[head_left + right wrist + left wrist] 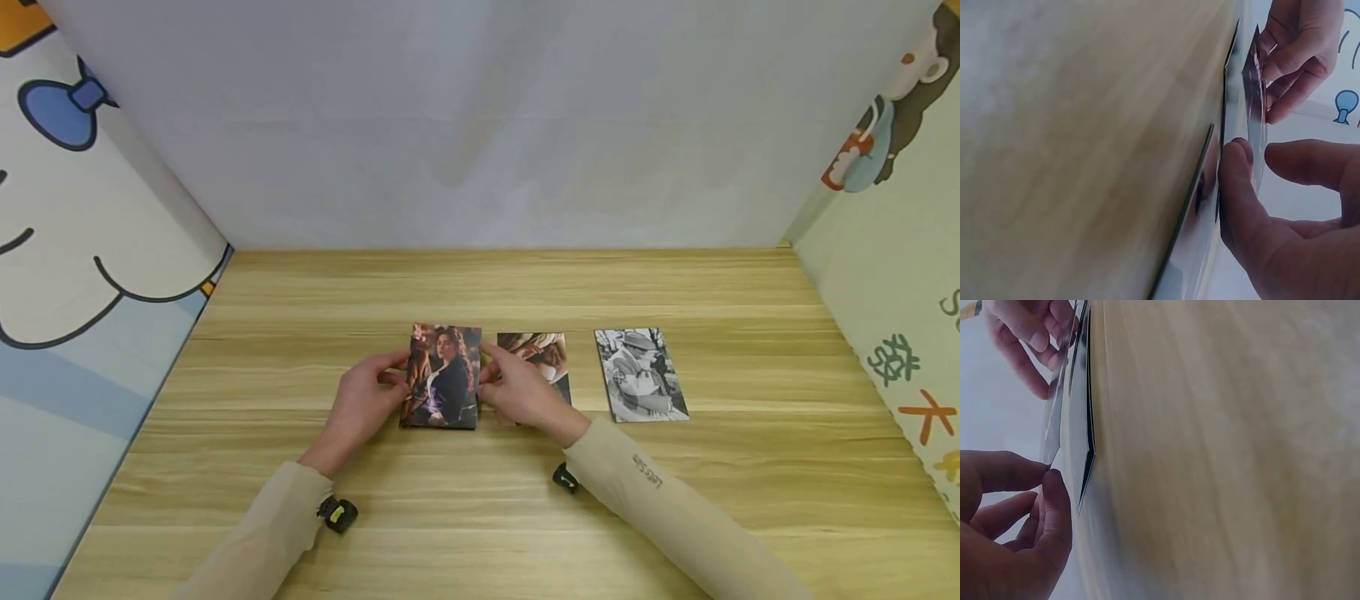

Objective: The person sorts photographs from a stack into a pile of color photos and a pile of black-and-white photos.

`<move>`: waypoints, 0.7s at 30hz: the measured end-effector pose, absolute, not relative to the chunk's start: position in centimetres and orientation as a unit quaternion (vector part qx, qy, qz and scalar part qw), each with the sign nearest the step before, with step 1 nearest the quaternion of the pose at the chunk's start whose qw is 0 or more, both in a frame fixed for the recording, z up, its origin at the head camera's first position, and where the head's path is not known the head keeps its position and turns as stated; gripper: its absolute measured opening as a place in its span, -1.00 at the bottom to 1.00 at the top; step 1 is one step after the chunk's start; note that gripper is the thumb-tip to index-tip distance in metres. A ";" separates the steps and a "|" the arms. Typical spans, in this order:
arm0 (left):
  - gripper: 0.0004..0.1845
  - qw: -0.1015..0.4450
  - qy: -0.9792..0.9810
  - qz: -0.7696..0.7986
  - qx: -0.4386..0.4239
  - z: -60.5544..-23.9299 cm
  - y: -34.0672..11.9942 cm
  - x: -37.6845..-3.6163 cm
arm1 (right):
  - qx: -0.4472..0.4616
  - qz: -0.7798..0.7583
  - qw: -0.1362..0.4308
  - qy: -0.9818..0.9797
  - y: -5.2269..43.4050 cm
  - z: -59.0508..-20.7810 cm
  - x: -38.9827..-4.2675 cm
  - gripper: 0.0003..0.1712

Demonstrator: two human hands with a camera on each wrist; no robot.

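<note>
A photo card (pixel 444 379) showing a seated person in a dark jacket is held between both hands. My left hand (pixel 365 393) pinches its left edge between thumb and finger, as the left wrist view shows at the near hand (pixel 1016 519). At its right edge is my right hand (pixel 527 390), with thumb and finger on either side of the card. In the left wrist view the held card (pixel 1054 419) hangs just over another card (pixel 1082 431) lying on the table. A brown-toned photo card (pixel 551 354) lies partly hidden under my right hand.
To the right, a black-and-white photo card (pixel 641 375) lies slightly turned on the wooden table (pixel 450 525). A pale wall (pixel 487 125) stands behind the table, with cartoon-printed panels on the left (pixel 97 225) and right (pixel 885 275).
</note>
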State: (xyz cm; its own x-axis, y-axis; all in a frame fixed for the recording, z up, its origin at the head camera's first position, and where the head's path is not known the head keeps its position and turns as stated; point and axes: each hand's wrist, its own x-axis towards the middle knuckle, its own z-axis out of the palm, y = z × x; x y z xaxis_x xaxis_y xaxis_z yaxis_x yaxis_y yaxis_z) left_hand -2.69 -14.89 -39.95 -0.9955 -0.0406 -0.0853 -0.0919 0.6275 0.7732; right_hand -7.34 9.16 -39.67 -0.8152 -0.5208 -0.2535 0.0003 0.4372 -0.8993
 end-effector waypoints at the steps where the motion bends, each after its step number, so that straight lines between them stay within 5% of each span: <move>1: -0.47 0.031 0.903 0.426 -0.037 -40.0 -14.9 -2.7 | -0.162 -0.502 0.260 0.809 9.2 -39.7 -7.4 -0.14; 21: -0.42 0.052 0.917 0.395 -0.028 -40.5 -15.4 -3.7 | -0.197 -0.436 0.269 0.836 8.9 -39.5 -8.2 -0.17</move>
